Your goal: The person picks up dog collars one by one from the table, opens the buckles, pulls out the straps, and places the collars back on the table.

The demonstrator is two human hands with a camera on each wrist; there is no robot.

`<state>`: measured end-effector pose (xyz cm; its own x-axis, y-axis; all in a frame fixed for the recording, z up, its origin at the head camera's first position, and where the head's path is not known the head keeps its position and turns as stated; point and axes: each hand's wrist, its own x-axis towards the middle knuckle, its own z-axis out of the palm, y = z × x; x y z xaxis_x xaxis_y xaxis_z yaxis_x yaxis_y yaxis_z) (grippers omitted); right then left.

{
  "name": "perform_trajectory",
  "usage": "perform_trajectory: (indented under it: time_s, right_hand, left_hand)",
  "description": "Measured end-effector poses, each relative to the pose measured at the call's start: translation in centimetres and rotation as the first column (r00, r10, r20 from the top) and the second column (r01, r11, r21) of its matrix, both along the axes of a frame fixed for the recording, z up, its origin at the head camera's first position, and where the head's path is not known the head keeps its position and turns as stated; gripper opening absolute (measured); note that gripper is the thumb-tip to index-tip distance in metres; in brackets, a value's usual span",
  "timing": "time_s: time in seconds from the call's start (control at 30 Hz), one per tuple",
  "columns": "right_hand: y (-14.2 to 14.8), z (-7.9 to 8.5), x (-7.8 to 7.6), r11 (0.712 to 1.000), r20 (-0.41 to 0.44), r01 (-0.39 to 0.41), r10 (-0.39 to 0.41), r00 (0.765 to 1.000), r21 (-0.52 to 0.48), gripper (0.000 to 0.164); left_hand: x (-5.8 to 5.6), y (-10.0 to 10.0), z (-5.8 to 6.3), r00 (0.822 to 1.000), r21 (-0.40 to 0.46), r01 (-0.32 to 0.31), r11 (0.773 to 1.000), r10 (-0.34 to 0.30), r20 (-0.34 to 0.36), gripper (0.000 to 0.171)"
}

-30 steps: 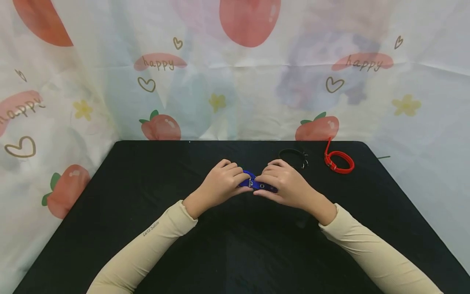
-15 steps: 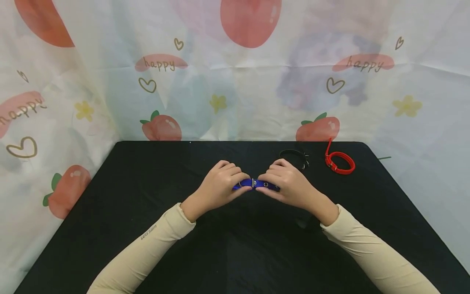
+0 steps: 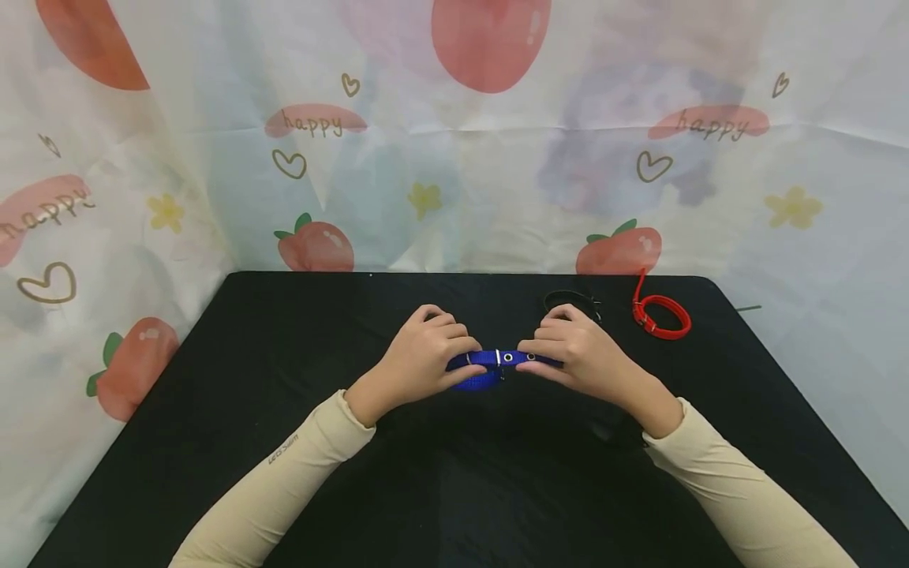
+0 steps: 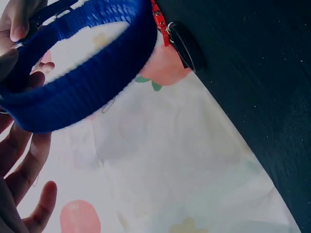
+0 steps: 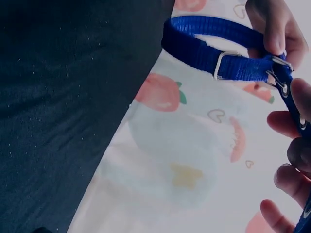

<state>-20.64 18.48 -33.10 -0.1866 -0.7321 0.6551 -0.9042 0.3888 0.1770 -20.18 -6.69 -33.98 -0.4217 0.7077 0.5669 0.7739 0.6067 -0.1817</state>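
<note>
A blue collar (image 3: 490, 359) of woven webbing, with metal eyelets, is held over the table between both hands. My left hand (image 3: 422, 355) pinches it beside the buckle, thumb below and fingers above. My right hand (image 3: 577, 353) pinches the eyelet strap on the other side. In the right wrist view the buckle (image 5: 279, 73) has its prong at an eyelet, and a square metal ring (image 5: 219, 65) sits on the band. The left wrist view shows the collar's closed loop (image 4: 92, 87) hanging from the fingers (image 4: 34, 160).
On the black table (image 3: 319, 331), a red collar (image 3: 667, 317) lies coiled at the back right. Beside it is a black collar (image 3: 568, 297), partly hidden behind my right hand. A patterned cloth (image 3: 469, 189) rises behind the table's far edge.
My right hand has moved to the right, widening the gap between the hands, so more of the eyelet strap shows. The collar's loop now shows below the buckle. My left hand has shifted slightly left.
</note>
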Motion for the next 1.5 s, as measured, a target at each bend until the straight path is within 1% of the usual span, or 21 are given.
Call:
perform_trajectory:
  time_s: [0.13,0.3,0.4,0.53,0.67,0.77,0.83,0.93,1.0,1.07,1.17,1.27,1.4,1.5]
  right_hand:
    - [0.2,0.3,0.3,1.0,0.004,-0.005,0.005,1.0,-0.008,0.05]
    - [-0.6,0.9,0.6,1.0,-0.042,-0.009,0.009,0.999,-0.017,0.047]
    - [-1.1,0.9,0.7,1.0,-0.061,-0.008,0.006,0.998,-0.028,0.047]
    - [-1.6,0.5,0.7,0.999,-0.056,-0.024,0.022,0.998,-0.023,0.044]
    - [-2.0,0.3,0.7,1.0,-0.034,-0.023,0.022,0.999,-0.013,0.041]
    - [-1.8,0.4,0.8,1.0,0.007,-0.012,0.012,1.0,-0.021,0.042]
    - [-1.3,0.7,0.9,0.999,0.041,-0.011,0.012,0.999,-0.035,0.045]
    - [-0.7,1.0,0.9,0.996,0.067,-0.031,0.036,0.997,-0.083,0.045]
    - [-0.5,1.1,0.9,0.993,0.067,-0.046,0.054,0.996,-0.109,0.043]
    - [-0.6,0.9,0.9,0.992,0.062,-0.05,0.057,0.996,-0.115,0.043]
    - [-1.2,0.5,1.1,0.995,0.058,-0.032,0.037,0.998,-0.09,0.041]
    - [-1.7,0.1,1.2,0.998,0.041,0.003,0.0,0.999,-0.061,0.041]
    - [-1.4,0.2,1.3,0.998,0.045,0.05,-0.048,0.998,-0.044,0.048]
    - [-0.9,0.6,1.3,0.996,0.05,0.058,-0.055,0.997,-0.064,0.051]
  left_hand:
    - [0.1,0.5,0.2,1.0,-0.007,0.02,1.0,-0.02,0.0,0.024]
    - [0.2,1.0,0.9,0.999,-0.012,0.041,0.999,-0.041,0.0,0.019]
    - [0.3,1.2,1.1,0.999,-0.008,0.039,0.999,-0.039,-0.006,0.018]
    - [0.3,1.3,0.9,0.998,0.002,0.055,0.998,-0.055,-0.007,0.018]
    - [0.2,1.2,0.6,0.997,0.041,0.076,0.996,-0.077,0.009,0.017]
    - [0.3,0.9,0.6,0.997,0.09,0.072,0.993,-0.075,0.029,0.018]
    - [0.3,0.6,0.6,0.997,0.12,0.061,0.991,-0.066,0.04,0.019]
    - [0.3,0.2,0.6,0.997,0.159,0.047,0.986,-0.056,0.055,0.02]
    - [0.3,0.1,0.6,0.996,0.181,0.052,0.982,-0.064,0.061,0.02]
    - [0.2,0.1,0.5,0.994,0.195,0.07,0.978,-0.085,0.068,0.019]
    - [0.2,0.3,0.4,0.991,0.192,0.102,0.976,-0.117,0.068,0.019]
    - [0.2,0.5,0.2,0.99,0.185,0.11,0.977,-0.125,0.072,0.021]
    - [0.3,0.4,0.2,0.992,0.188,0.09,0.978,-0.104,0.069,0.021]
    - [0.3,0.2,0.4,0.994,0.198,0.07,0.978,-0.085,0.07,0.02]
